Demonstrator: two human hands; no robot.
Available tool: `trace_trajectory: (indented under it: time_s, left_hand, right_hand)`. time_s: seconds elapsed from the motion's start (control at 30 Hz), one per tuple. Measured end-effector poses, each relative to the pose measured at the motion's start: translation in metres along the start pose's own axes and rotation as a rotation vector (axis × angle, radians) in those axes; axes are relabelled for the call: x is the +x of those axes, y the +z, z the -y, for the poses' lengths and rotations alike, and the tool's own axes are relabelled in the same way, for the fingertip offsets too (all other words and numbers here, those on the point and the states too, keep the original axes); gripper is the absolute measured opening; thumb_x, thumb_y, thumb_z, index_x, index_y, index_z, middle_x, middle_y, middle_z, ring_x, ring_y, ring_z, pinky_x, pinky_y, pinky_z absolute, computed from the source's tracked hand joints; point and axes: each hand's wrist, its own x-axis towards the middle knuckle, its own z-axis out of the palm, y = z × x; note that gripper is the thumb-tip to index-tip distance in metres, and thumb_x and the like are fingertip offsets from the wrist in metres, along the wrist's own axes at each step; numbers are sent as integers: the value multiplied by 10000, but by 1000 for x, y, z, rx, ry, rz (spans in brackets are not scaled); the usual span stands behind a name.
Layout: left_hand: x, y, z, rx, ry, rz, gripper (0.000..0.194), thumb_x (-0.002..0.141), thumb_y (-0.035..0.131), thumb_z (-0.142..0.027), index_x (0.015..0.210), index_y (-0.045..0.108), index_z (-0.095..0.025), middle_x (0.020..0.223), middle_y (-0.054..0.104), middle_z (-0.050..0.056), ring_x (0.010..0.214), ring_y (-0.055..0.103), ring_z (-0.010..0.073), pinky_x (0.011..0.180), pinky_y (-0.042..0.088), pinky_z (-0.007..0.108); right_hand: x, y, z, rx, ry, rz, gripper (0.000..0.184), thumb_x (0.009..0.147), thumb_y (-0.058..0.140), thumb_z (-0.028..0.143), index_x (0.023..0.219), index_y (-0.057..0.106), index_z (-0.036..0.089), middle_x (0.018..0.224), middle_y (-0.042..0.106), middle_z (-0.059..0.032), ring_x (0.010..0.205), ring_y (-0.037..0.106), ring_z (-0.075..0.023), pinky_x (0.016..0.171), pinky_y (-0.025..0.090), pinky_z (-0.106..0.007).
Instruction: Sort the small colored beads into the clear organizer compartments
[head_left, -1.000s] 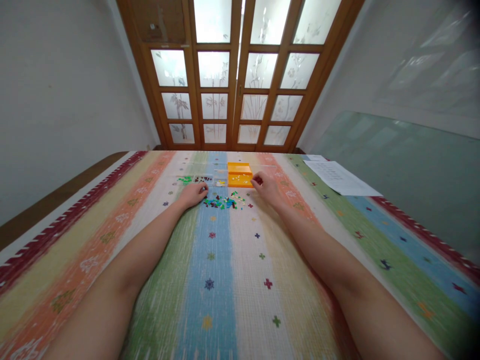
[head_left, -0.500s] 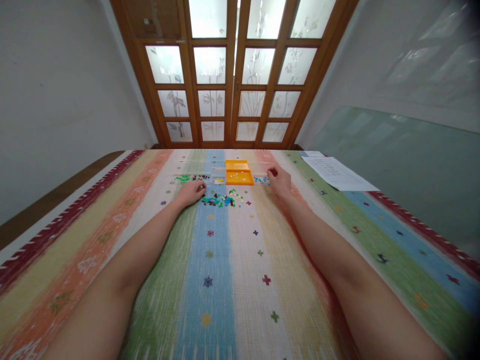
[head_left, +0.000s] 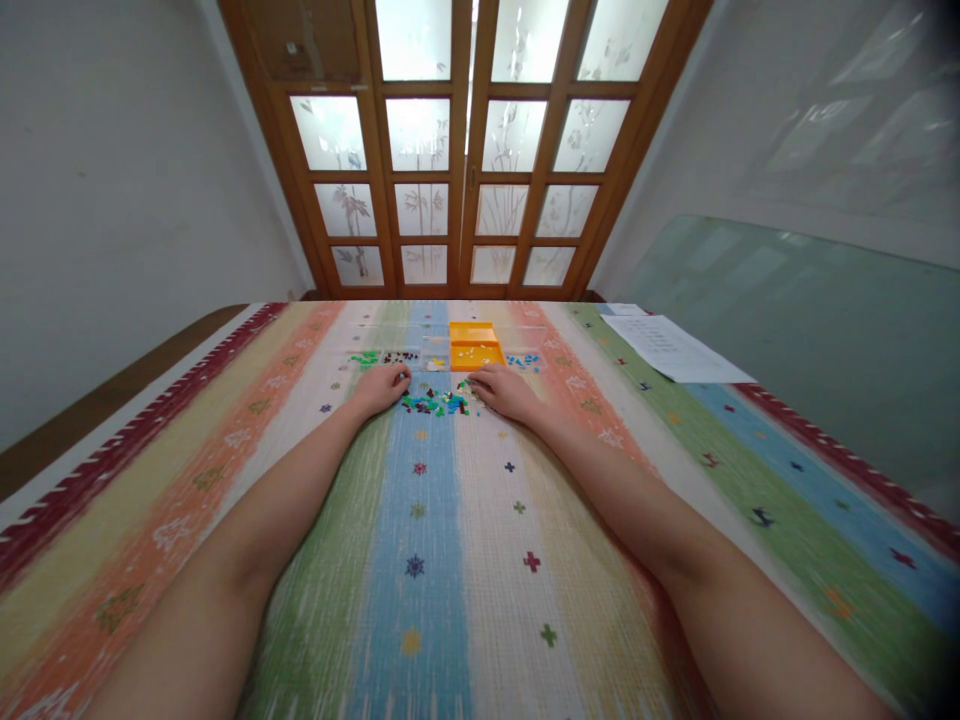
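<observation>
Small coloured pieces, green, blue, dark red and pale, lie in a loose pile (head_left: pixel 437 404) on the striped tablecloth. At the pile's left edge rests my left hand (head_left: pixel 382 388), its fingers curled together; whatever is in them is hidden. My right hand (head_left: pixel 508 391) is at the pile's right edge, fingertips bent down close together among the pale pieces. Too small to make out is anything between those fingertips. Just beyond the hands stands an open orange box (head_left: pixel 478 357) with pale pieces in it. Blue pieces (head_left: pixel 523 361) lie in a clear container to its right.
Left of the orange box, clear containers hold green pieces (head_left: pixel 365 358), dark red pieces (head_left: pixel 400 357) and yellow and white pieces (head_left: pixel 436 365). Printed paper sheets (head_left: pixel 671 346) lie at the far right of the striped tablecloth (head_left: pixel 495 560). Behind the table are wood-framed glass doors (head_left: pixel 463 230).
My right hand has moved left and nearer, from above the blue pieces to the right edge of the pile. My left hand has stayed in place.
</observation>
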Motion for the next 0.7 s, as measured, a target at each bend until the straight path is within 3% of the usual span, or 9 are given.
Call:
trace_trajectory:
  time_s: [0.2, 0.33, 0.47, 0.7]
  left_hand:
    - [5, -8, 4, -54, 22, 13, 292, 943, 540, -405, 995, 763, -223, 827, 718, 48, 779, 624, 218, 709, 416, 299]
    - [7, -27, 11, -225, 123, 226, 263, 875, 584, -400, 921, 757, -207, 770, 694, 22, 729, 603, 186, 692, 423, 275]
    - [5, -39, 9, -311, 182, 432, 293, 790, 660, -390, 993, 779, -214, 751, 670, 3, 692, 574, 165, 646, 403, 257]
    - [3, -44, -5, -295, 184, 485, 296, 739, 669, -349, 981, 773, -215, 757, 652, -7, 688, 544, 157, 628, 387, 255]
  right_hand:
    - [0, 1, 1, -12, -31, 33, 293, 1068, 525, 294, 1246, 740, 207, 1204, 729, -117, 1147, 627, -247, 999, 458, -383]
    - [-2, 1, 2, -1, -32, 11, 301, 1073, 517, 295, 1264, 733, 207, 1221, 728, -117, 1158, 624, -249, 1014, 455, -395]
    - [-3, 0, 4, 10, -37, 5, 299, 1070, 523, 303, 1263, 734, 215, 1218, 728, -116, 1153, 625, -254, 1009, 459, -400]
    - [-4, -1, 5, 31, -39, 3, 288, 1056, 550, 296, 1267, 735, 232, 1207, 724, -117, 1147, 621, -259, 1012, 458, -414]
